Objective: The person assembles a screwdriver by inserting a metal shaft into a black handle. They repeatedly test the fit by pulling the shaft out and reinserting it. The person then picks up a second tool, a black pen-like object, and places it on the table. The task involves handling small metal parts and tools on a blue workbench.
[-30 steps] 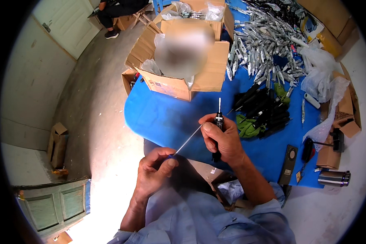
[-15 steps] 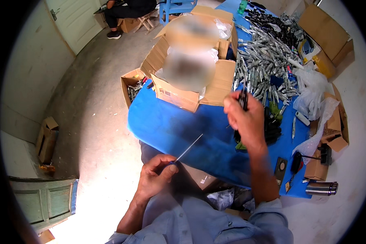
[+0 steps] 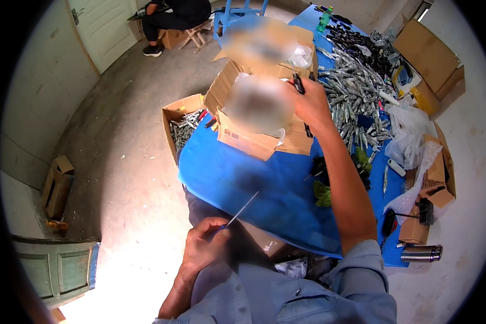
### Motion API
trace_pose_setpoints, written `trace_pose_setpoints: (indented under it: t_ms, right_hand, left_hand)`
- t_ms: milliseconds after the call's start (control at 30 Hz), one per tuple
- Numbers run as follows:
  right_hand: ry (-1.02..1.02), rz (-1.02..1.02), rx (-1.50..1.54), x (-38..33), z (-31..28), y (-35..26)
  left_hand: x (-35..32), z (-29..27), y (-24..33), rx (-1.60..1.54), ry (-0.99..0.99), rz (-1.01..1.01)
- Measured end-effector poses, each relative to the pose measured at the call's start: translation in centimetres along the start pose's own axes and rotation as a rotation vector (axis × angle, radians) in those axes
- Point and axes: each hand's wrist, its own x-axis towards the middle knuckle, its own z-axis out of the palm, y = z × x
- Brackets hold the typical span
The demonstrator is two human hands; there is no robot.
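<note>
My left hand point(image 3: 204, 244) is low in front of my body, its fingers closed around the blue handle of a thin screwdriver point(image 3: 243, 208). The bare metal shaft points up and to the right, over the near edge of the blue-covered table point(image 3: 210, 167). Farther off, my right hand point(image 3: 311, 102) is at the right side of an open cardboard box point(image 3: 248, 142). A small black elongated piece point(image 3: 298, 83) is in its fingers; its exact kind is hard to make out. The box's contents are blurred.
Silvery, pen-like pieces point(image 3: 351, 89) are heaped right of the box; black and green items point(image 3: 323, 193) lie nearer. A smaller carton point(image 3: 170, 114) stands left. A steel flask point(image 3: 422, 253) rests at the near right. A person point(image 3: 178, 16) sits far back.
My right hand has moved forward and left with the black piece, from over the table to the box's right side. My left hand keeps the screwdriver, slightly lower in the picture.
</note>
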Motion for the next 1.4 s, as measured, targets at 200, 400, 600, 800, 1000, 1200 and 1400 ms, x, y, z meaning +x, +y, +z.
trace_pose_setpoints:
  t_ms: [200,400,600,800,1000,1200,1400]
  right_hand:
    - [-0.124,0.241,0.353,-10.4,-3.4,-1.5]
    - [-0.441,0.524,0.648,-19.5,-0.9,5.3]
    - [-0.549,0.523,0.748,-19.9,2.3,7.5]
    - [-0.692,0.456,0.761,-17.7,2.6,9.3]
    - [-0.818,0.424,0.723,-16.5,2.8,10.7]
    - [-0.832,0.437,0.746,-16.4,3.0,11.7]
    - [-0.829,0.41,0.764,-16.5,2.9,11.9]
  left_hand:
    - [-0.1,-1.5,0.8,-0.003,0.013,-0.013]
    - [0.5,-1.5,0.6,0.022,0.013,-0.054]
    - [-0.1,-0.4,2.0,0.07,0.033,-0.039]
    - [-1.2,0.4,2.3,0.253,0.149,0.023]
    - [-0.9,1.5,2.0,0.386,0.201,0.134]
    - [-0.1,2.5,2.2,0.586,0.221,0.242]
    - [-0.4,4.5,3.5,0.653,0.283,0.162]
